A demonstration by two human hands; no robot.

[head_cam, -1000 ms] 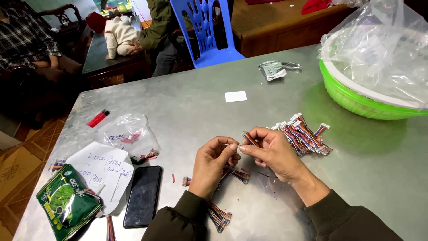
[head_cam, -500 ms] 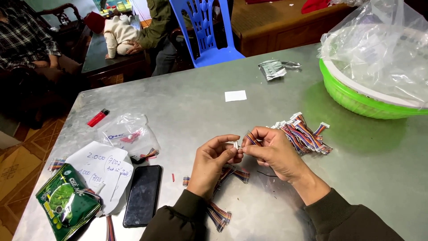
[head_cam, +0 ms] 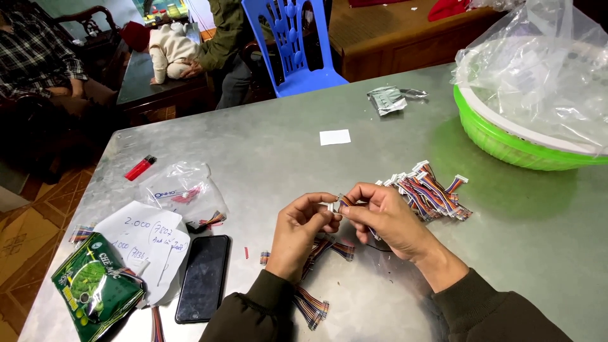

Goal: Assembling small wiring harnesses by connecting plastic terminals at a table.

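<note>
counter (head_cam: 392, 145): bare grey metal, wide and flat; everything lies loose on it.
basin (head_cam: 506, 142): green plastic with a white inner rim, at the far right, lined with a crumpled clear bag (head_cam: 544, 69); the bulkiest thing here and well apart from the hands.
phone (head_cam: 202, 277): dark slab, screen up, near the left forearm, beside a handwritten paper sheet (head_cam: 149, 244) and a green foil packet (head_cam: 95, 288).
small clear pouch (head_cam: 180, 190): holds a few red bits; a red lighter (head_cam: 140, 168) lies just beyond it.
cable pile (head_cam: 427, 190): a heap of short multicoloured ribbon leads with white plug ends, just beside the right hand. More leads (head_cam: 310, 307) lie under and between the wrists.
left hand (head_cam: 304, 231): curled, thumb and forefinger pinching one end of the wire lead.
right hand (head_cam: 380, 215): curled likewise, fingertips pinching the other side of the same piece; the two hands meet, nearly touching.
wire lead (head_cam: 337, 204): held between both hands just above the counter, in front of the person; only its white plug and a bit of coloured wire show.
handling, as a judgement: very light and limp; the wires probably flop and tangle, while the plug is the one stiff part. The thin strands likely pull out of the plug if tugged.
where to hold: best by the white plug body, pinched on its flat sides, with the second hand on the wires close behind it.
</note>
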